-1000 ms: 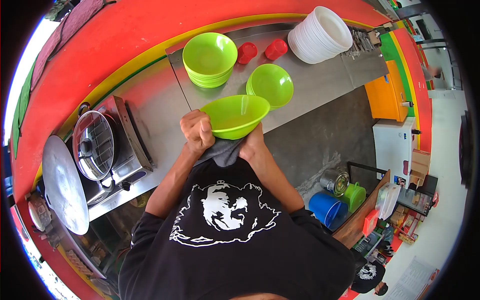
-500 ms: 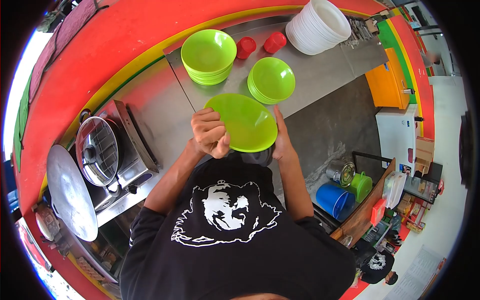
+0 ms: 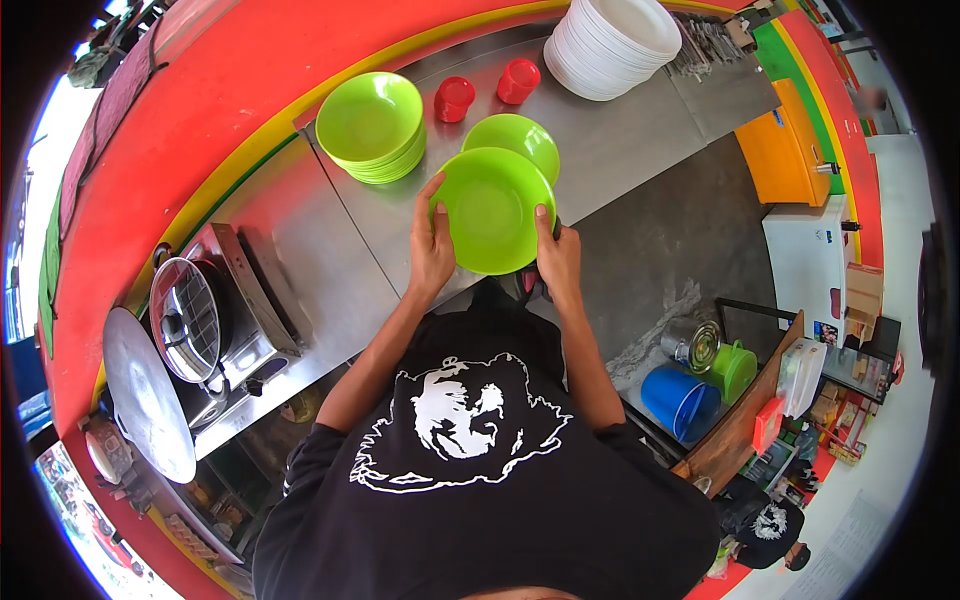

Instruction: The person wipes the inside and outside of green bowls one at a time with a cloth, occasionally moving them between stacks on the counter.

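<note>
I hold a lime green bowl [image 3: 492, 208] between both hands, its inside facing me, just in front of the near stack of green bowls [image 3: 518, 133]. My left hand [image 3: 430, 240] grips its left rim. My right hand [image 3: 557, 255] grips its right rim, with a dark grey cloth [image 3: 528, 284] partly hidden under that hand. A taller stack of green bowls [image 3: 368, 122] stands to the left on the steel counter [image 3: 620, 150].
Two red cups [image 3: 486, 90] stand behind the bowls, and a stack of white plates [image 3: 610, 42] sits at the far right. A gas stove with a glass lid [image 3: 200, 310] and a round metal tray [image 3: 145, 395] lie left. Buckets [image 3: 690, 395] stand on the floor.
The bowl was tipped on edge against the cloth near my chest; I turned it to face me and carried it forward toward the near stack, both hands now on its rim.
</note>
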